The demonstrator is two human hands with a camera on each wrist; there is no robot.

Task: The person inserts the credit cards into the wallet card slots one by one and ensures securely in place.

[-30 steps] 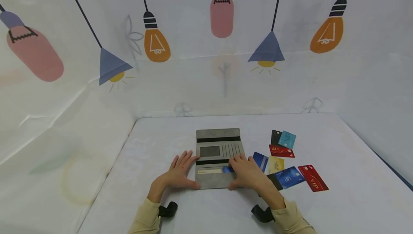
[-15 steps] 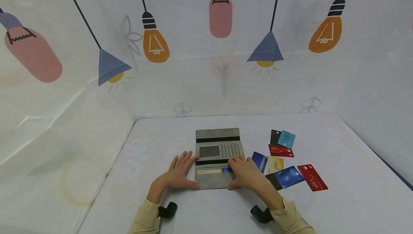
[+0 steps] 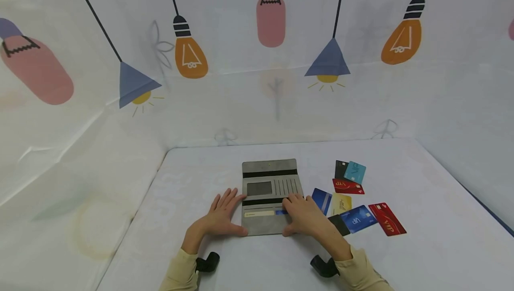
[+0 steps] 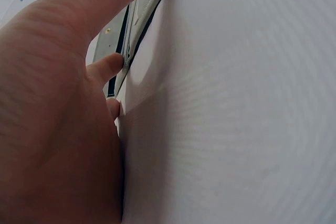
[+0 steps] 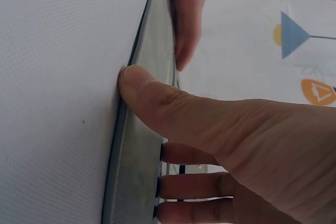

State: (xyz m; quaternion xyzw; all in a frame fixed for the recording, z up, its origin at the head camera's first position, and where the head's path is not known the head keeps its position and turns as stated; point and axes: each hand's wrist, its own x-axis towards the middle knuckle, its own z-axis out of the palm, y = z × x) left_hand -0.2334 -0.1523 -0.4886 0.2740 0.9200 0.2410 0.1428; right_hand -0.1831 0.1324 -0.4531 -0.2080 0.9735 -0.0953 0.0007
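A grey long wallet [image 3: 263,226] lies unfolded on the table, its pockets facing up. A pale yellow card [image 3: 257,214] and a blue card [image 3: 280,213] show above the rim of its near pocket. My left hand [image 3: 220,219] is spread at the left side, with thumb and fingertips touching the wallet's edge. My right hand [image 3: 305,215] grips the near right part, bent fingers at the pocket opening by the blue card. In the right wrist view, its thumb [image 5: 157,95] presses on the wallet's near edge. The right hand hides part of the pocket.
Right of the wallet lie several loose cards, among them a dark blue card [image 3: 322,199], a yellow card [image 3: 341,204], a blue VIP card [image 3: 358,219] and a red VIP card [image 3: 387,219]. A teal card [image 3: 355,172] overlaps others farther back. A printed white sheet [image 3: 241,108] hangs behind the table.
The blue card has slid slightly deeper into the near pocket, so less of it shows. Both hands keep nearly the same place on the wallet; the head view has shifted a little.
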